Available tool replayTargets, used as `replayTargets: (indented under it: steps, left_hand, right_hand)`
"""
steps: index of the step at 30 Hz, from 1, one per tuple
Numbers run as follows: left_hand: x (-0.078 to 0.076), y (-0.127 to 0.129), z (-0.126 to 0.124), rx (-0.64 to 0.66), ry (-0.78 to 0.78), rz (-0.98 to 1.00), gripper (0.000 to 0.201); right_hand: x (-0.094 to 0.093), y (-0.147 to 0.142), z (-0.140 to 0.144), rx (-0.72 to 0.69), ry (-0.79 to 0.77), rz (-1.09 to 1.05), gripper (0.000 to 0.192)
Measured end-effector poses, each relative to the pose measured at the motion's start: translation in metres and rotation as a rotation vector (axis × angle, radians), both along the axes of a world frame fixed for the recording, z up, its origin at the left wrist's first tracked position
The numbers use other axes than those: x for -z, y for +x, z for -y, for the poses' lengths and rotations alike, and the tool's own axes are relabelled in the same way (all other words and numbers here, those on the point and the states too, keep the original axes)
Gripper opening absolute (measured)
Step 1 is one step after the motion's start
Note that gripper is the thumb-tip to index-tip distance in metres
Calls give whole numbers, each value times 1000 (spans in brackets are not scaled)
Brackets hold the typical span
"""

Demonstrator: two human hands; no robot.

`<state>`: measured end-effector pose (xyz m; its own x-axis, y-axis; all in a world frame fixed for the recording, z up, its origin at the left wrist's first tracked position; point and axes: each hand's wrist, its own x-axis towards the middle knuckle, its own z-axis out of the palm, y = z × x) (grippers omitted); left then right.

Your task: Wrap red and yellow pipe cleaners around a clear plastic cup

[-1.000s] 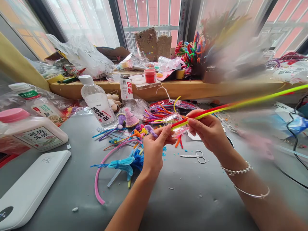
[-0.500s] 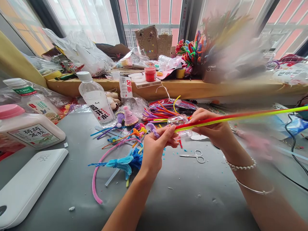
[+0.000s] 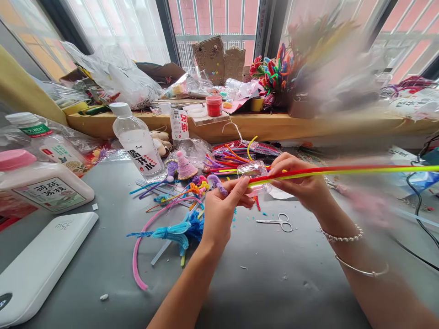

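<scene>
Both hands are pinching a red and yellow-green pipe cleaner pair (image 3: 343,171) above the grey tabletop (image 3: 260,283): left hand (image 3: 222,205) at the tip, right hand (image 3: 302,183) just beside it. Small scissors (image 3: 278,221) lie underneath, a water bottle (image 3: 139,144) further left.

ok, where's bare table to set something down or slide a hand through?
Bare grey table lies in front of the scissors, between the two forearms and toward the near edge. A second patch sits between the white slab and the pink pipe cleaner. Crowded: the pipe-cleaner pile beyond the left hand, around the water bottle, and the windowsill.
</scene>
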<state>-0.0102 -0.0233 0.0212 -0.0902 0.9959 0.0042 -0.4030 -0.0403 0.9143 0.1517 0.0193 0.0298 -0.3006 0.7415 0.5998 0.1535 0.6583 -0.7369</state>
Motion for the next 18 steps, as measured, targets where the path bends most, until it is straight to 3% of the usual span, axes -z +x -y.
replayTargets:
  steps: [4, 6, 8, 11, 13, 15, 18]
  left_hand:
    - [4, -3, -4, -113, 18, -23, 20]
    - [6, -4, -6, -138, 25, -39, 21]
    - [7, -4, -6, -142, 38, -59, 21]
    - [8, -3, -5, -138, 58, -90, 21]
    - [8, -2, -4, -129, 63, -106, 21]
    - [8, -1, -3, -114, 65, -123, 21]
    - [8, 0, -2, -95, 68, -149, 21]
  right_hand:
    - [-10, -4, 11, 141, -297, 269, 22]
    - [-20, -6, 22, 124, -330, 521, 20]
    - [-29, -8, 34, 60, -155, 627, 15]
    - [-35, -10, 46, 283, 367, 549, 9]
    - [-32, -12, 47, 440, 624, 541, 9]
    - [-28, -14, 43, 501, 748, 583, 9]
    - [-22, -14, 37, 494, 809, 627, 8]
